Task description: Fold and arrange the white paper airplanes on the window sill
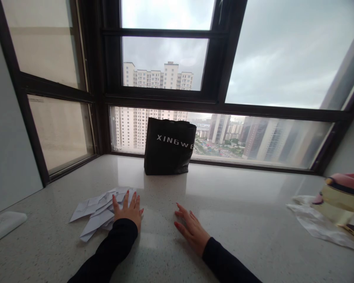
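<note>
My left hand (128,211) lies flat with fingers spread, its fingertips resting on the right edge of a pile of folded white paper pieces (98,210) on the pale stone sill (236,236). My right hand (191,229) rests flat on the bare sill a little to the right, fingers stretched out and holding nothing. Both arms wear black sleeves. A black bag with white lettering (168,146) stands upright behind the hands, against the window.
A pink and cream lidded jug (339,198) sits at the right on crumpled white paper or plastic (318,226). A flat white object (2,225) lies at the far left edge. Dark-framed windows (165,100) close off the back and left.
</note>
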`<state>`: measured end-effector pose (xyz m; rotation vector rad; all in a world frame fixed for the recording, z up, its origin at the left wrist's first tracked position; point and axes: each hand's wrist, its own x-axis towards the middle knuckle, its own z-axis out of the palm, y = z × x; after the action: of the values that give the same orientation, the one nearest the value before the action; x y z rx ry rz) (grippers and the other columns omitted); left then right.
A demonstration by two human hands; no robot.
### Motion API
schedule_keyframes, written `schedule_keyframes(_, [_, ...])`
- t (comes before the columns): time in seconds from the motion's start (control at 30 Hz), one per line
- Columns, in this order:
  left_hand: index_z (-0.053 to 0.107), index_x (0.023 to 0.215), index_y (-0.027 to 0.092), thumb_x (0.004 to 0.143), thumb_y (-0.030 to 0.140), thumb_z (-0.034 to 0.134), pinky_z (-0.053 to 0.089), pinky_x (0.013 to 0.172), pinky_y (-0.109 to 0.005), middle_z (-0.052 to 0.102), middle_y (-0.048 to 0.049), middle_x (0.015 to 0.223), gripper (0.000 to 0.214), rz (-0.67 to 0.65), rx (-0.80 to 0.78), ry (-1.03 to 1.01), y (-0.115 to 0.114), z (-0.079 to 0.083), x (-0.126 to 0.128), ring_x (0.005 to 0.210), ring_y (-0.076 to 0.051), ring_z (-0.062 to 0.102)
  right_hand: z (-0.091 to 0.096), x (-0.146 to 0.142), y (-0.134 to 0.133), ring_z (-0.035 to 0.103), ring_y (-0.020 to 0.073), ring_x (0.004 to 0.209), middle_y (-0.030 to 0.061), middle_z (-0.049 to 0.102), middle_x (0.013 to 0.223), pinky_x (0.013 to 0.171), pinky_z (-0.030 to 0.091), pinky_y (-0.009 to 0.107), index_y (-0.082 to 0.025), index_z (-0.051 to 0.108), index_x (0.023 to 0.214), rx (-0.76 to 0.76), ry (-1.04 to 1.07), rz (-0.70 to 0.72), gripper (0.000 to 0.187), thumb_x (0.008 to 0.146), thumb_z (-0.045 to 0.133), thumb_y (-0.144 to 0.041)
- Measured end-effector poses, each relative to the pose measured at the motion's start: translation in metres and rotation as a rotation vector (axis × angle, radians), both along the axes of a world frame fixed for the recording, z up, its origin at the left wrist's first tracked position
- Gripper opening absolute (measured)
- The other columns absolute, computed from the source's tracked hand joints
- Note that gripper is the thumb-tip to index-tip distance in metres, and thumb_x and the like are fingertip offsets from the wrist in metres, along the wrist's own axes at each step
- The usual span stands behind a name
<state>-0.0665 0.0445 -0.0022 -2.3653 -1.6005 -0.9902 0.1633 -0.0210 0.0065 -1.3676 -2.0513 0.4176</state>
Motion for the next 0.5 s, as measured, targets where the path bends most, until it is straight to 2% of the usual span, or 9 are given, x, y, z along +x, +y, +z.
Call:
schedule_keyframes(0.1, [0.052, 0.105, 0.018, 0.075, 0.033, 0.037, -0.007, 0.093, -0.054, 0.047, -0.0106, 0.118, 0.037, 0.083, 0.022, 0.169, -0.010, 0.011, 0.013, 0.116, -0.031, 0.026, 0.000, 0.000, 0.000, 0.041, 0.0203, 0.109, 0.0109, 0.053, 0.111, 0.096, 0.015, 0.046, -0.017, 0.023, 0.126, -0.007, -0.016, -0.002, 0.053, 0.081, 0.033, -0.043])
schedule_keyframes(0.2, [0.051, 0.106, 0.016, 0.077, 0.038, 0.035, -0.005, 0.094, -0.052, 0.047, -0.0130, 0.118, 0.040, 0.090, -0.013, 0.284, -0.014, 0.016, 0.020, 0.115, -0.029, 0.030, 0.000, 0.000, 0.000, 0.040, 0.0199, 0.110, 0.0111, 0.052, 0.111, 0.096, 0.015, 0.046, -0.017, 0.022, 0.126, -0.018, -0.026, -0.007, 0.054, 0.081, 0.033, -0.043])
schedule_keyframes(0.4, [0.053, 0.104, 0.013, 0.078, 0.037, 0.034, -0.005, 0.093, -0.054, 0.049, -0.0146, 0.115, 0.041, 0.278, -0.019, 0.365, -0.003, 0.013, -0.002, 0.113, -0.030, 0.033, 0.003, 0.000, -0.001, 0.040, 0.0197, 0.110, 0.0115, 0.052, 0.112, 0.097, 0.014, 0.045, -0.017, 0.022, 0.126, -0.031, -0.024, 0.016, 0.054, 0.081, 0.032, -0.044])
schedule_keyframes(0.5, [0.051, 0.106, 0.015, 0.078, 0.036, 0.034, -0.004, 0.093, -0.055, 0.049, -0.0132, 0.116, 0.039, 0.295, 0.013, 0.365, -0.001, 0.018, -0.004, 0.113, -0.029, 0.033, 0.003, 0.000, -0.001, 0.040, 0.0198, 0.110, 0.0117, 0.052, 0.112, 0.096, 0.015, 0.045, -0.017, 0.021, 0.127, -0.021, -0.037, 0.012, 0.054, 0.081, 0.032, -0.044])
